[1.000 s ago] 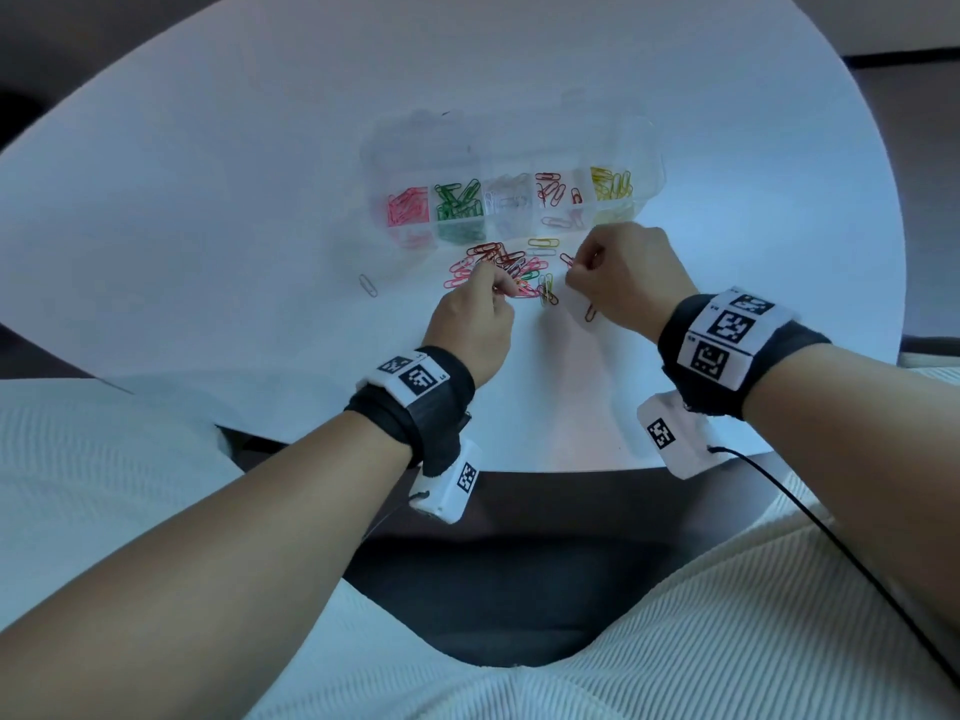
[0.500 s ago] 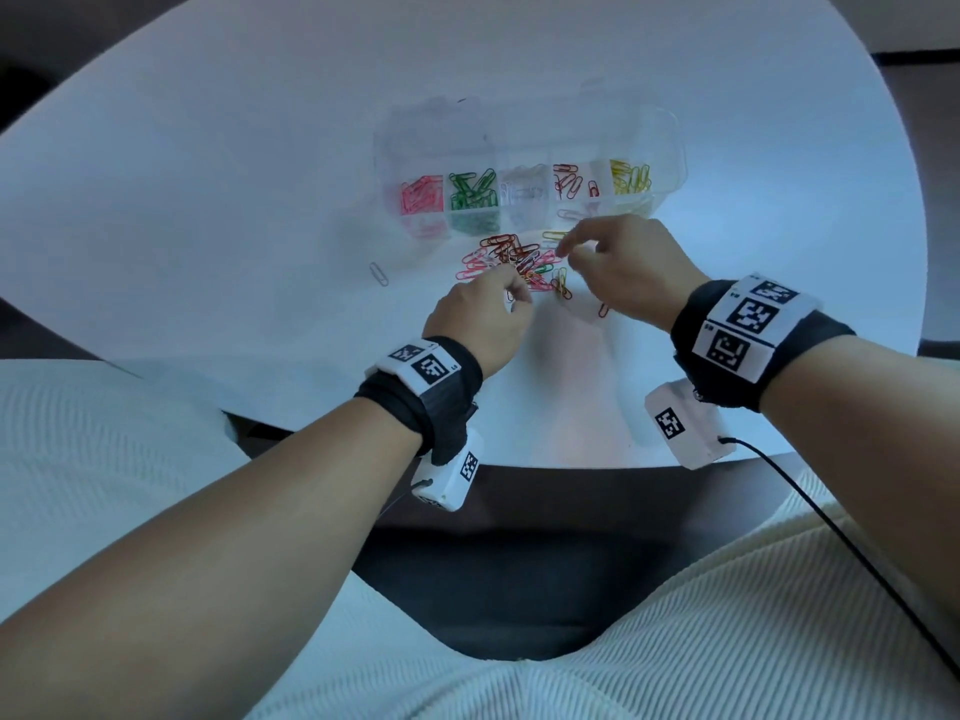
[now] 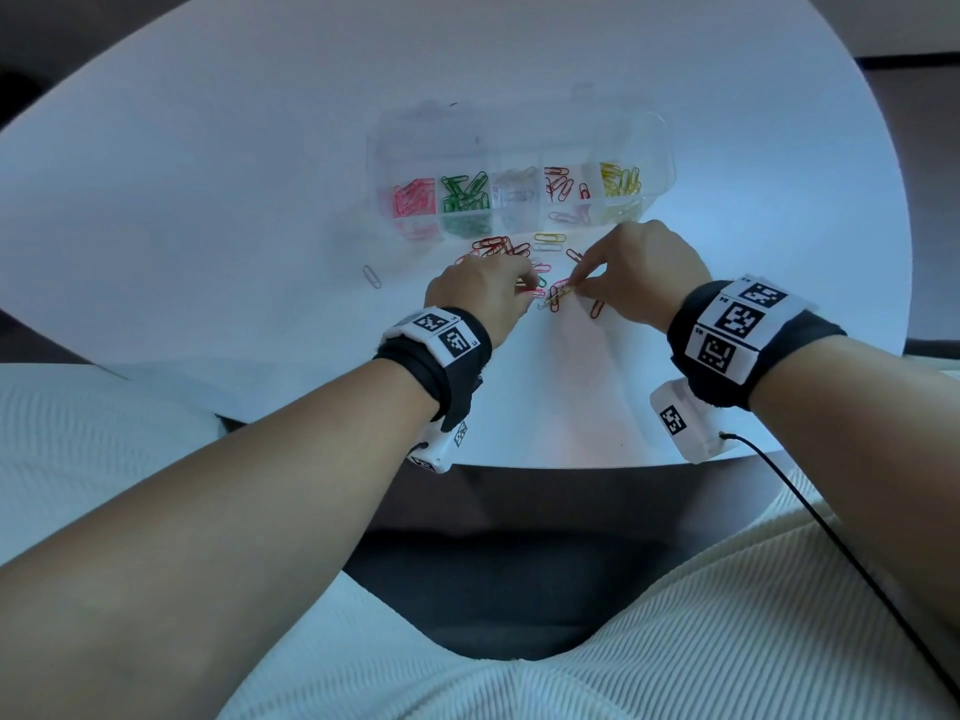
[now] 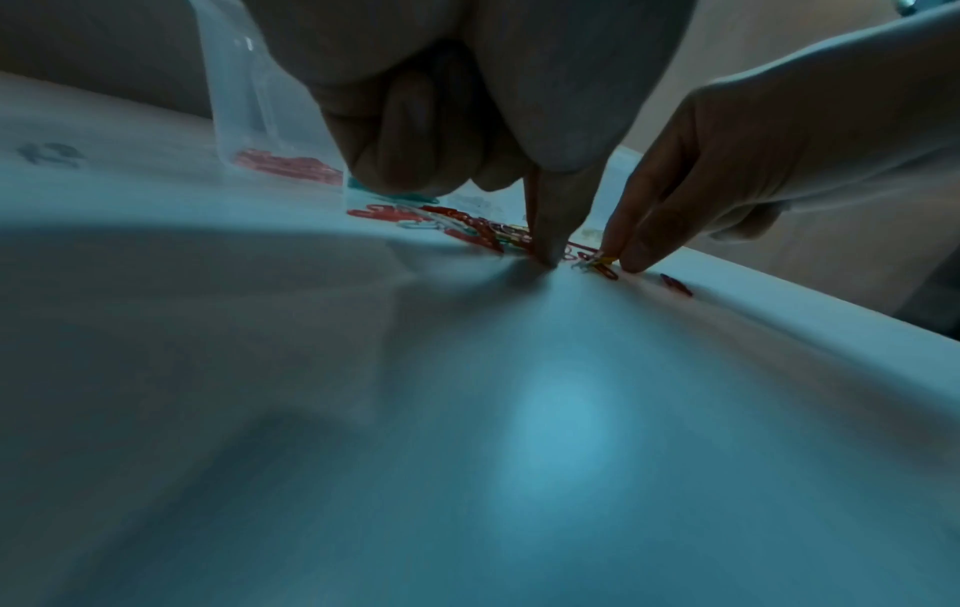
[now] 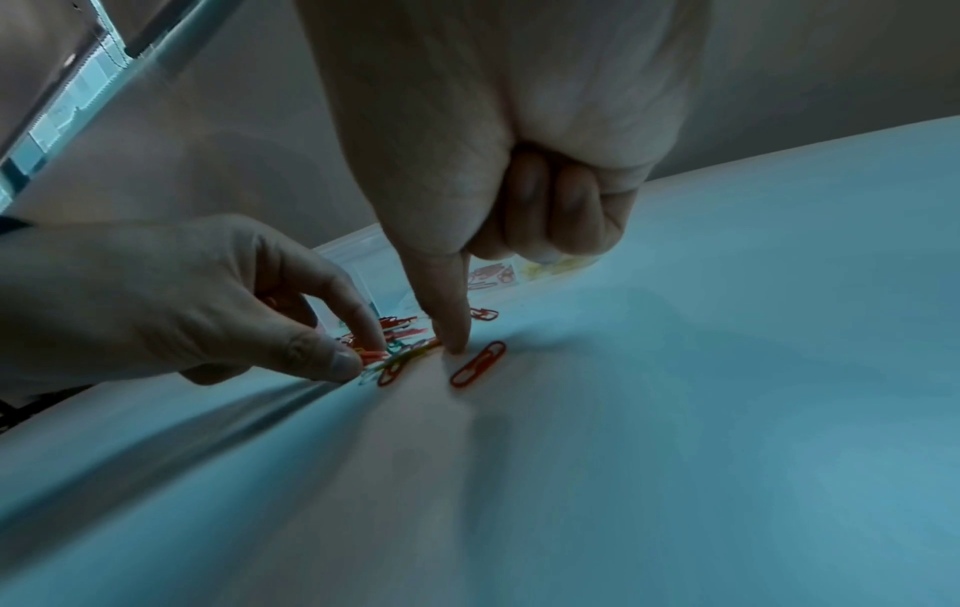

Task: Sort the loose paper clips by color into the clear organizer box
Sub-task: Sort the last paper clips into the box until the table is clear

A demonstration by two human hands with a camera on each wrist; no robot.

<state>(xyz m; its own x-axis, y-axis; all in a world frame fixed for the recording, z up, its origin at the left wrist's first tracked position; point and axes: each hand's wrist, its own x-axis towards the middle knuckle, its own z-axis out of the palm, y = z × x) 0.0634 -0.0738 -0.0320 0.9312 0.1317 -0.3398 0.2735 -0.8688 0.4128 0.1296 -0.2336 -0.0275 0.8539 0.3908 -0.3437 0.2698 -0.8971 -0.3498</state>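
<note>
The clear organizer box (image 3: pixel 654 148) lies at the far middle of the white table, holding pink, green, white, red and yellow clips in separate compartments. The loose clip pile (image 3: pixel 501 247) sits just in front of it. At the pile's near edge my left hand (image 3: pixel 527 291) pinches a pink clip (image 5: pixel 371 354) between thumb and forefinger. My right hand (image 3: pixel 574 285), a finger's width to the right, pinches a yellow clip (image 3: pixel 563 292) on the tabletop, its other fingers curled. A red clip (image 5: pixel 478 364) lies flat right beside the right fingertips.
A lone pale clip (image 3: pixel 371 276) lies apart to the left of the pile. A yellow clip (image 3: pixel 548 237) rests between pile and box. The round table's near edge (image 3: pixel 519 462) is close to my wrists, with my lap below.
My right hand has drawn back from the box side of the pile to its near edge. The left hand has stayed at the pile, fingertips still down among the clips.
</note>
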